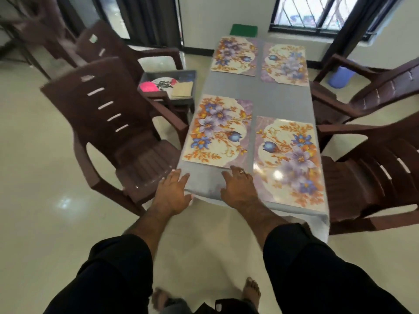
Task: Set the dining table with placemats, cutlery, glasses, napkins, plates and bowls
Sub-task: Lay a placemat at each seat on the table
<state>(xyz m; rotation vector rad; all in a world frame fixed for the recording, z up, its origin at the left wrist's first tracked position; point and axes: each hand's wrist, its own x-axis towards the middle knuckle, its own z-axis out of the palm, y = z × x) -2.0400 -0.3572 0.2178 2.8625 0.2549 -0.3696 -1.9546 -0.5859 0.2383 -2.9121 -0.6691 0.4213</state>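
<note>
- While both arms reached forward from black sleeves at the bottom of the frame, the left hand (173,192) lay flat with fingers spread on the near left corner of the bench (260,103), its fingertips pointing up the frame.
- The right hand (238,185) lay flat beside it, fingers straight and holding nothing; a ring showed on one finger, and its fingertips touched the near edge of the near left placemat (218,130).
- Four floral placemats lay on the grey cloth in two pairs: the near right placemat (289,162) at centre right, the far left placemat (234,55) and the far right placemat (285,64) toward the top of the frame.
- A grey tray (169,86) sat on a brown chair left of the bench, at upper centre left. It held a white plate (162,83), something bright pink (147,87), a tan folded napkin (182,89) and what looked like metal cutlery (163,85), too blurred to count.
- Brown plastic chairs stood along both sides of the bench.
</note>
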